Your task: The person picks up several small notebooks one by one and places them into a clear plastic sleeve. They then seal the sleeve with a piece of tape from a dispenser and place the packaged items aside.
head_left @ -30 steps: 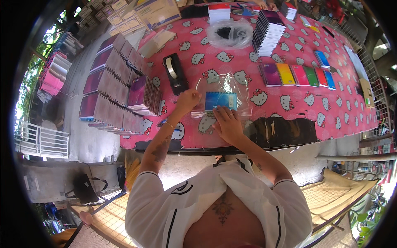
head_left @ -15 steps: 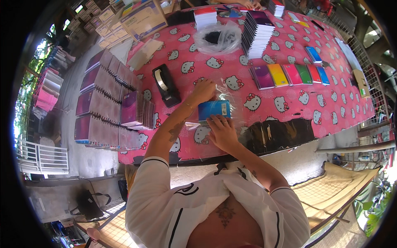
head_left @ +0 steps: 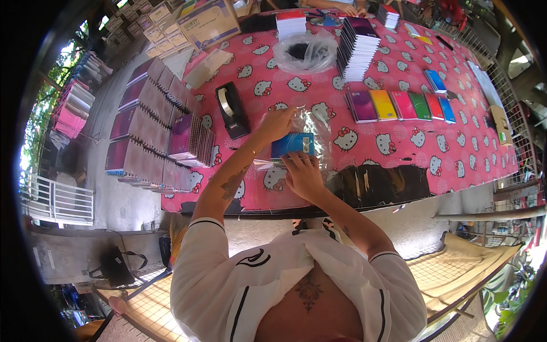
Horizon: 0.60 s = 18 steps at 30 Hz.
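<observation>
Seen from above: a bench (head_left: 456, 165) under a pink cloth printed with white cat faces. Near its front edge, a small blue notebook (head_left: 292, 145) inside a clear crinkly plastic bag (head_left: 312, 126), lying flat on the cloth. Left hand (head_left: 275, 123) at the bag's upper left corner, fingers pinched on the plastic there. Right hand (head_left: 303, 175) just in front of the blue notebook, fingertips pressing on the near edge of the bag; whether clamped on the plastic or merely resting on it, hard to tell from this angle. Hands apart, one on either side of the blue notebook.

Just left of the blue notebook, a black tape dispenser (head_left: 232, 109) with a white roll. Further left of it, rows of purple spiral-bound notebooks (head_left: 151, 131) stacked in overlapping lines along the bench's end. To the right of the blue notebook, a row of flat notebooks in purple, yellow, pink, green, red and blue (head_left: 399, 106), side by side. Beyond the blue notebook, toward the far side, a bunched clear plastic bag with something dark inside (head_left: 306, 52), and right of that a tall stack of white-edged notebooks (head_left: 356, 50). Far beyond, at the bench's far left corner, a cardboard box (head_left: 209, 23).
</observation>
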Each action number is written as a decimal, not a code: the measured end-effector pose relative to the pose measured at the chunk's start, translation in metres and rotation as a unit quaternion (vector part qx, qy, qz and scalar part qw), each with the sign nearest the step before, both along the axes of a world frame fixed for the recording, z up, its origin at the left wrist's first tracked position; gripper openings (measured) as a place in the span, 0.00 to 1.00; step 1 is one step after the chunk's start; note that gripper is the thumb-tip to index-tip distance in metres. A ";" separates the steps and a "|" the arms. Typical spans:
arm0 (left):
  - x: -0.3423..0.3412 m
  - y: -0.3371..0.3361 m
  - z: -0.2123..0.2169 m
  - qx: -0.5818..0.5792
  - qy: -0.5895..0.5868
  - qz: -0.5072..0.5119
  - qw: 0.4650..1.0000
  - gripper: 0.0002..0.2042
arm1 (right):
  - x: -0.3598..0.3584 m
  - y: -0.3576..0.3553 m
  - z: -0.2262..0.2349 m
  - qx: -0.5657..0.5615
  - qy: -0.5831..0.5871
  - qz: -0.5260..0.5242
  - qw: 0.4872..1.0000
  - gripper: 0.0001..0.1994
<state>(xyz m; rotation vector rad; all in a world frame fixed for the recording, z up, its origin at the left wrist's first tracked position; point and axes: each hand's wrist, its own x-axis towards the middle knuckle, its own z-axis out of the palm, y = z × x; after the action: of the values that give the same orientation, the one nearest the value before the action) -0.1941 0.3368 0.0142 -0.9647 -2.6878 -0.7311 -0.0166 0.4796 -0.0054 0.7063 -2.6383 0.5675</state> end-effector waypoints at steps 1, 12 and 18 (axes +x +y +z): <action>0.008 -0.002 0.004 -0.005 -0.011 -0.008 1.000 0.04 | -0.001 0.001 0.000 0.002 -0.006 -0.003 1.000 0.29; 0.100 0.001 -0.011 0.009 0.034 0.037 0.999 0.07 | 0.003 -0.010 -0.019 0.057 -0.008 -0.025 0.998 0.30; 0.112 0.007 -0.007 0.034 -0.048 0.091 0.994 0.10 | -0.006 -0.005 -0.019 -0.005 -0.057 -0.007 0.998 0.28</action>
<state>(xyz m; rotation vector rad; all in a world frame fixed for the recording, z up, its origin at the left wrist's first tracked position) -0.0818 0.3443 0.0075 -0.6735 -2.7651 -0.8442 -0.0228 0.4742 -0.0242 0.6714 -2.7404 0.6357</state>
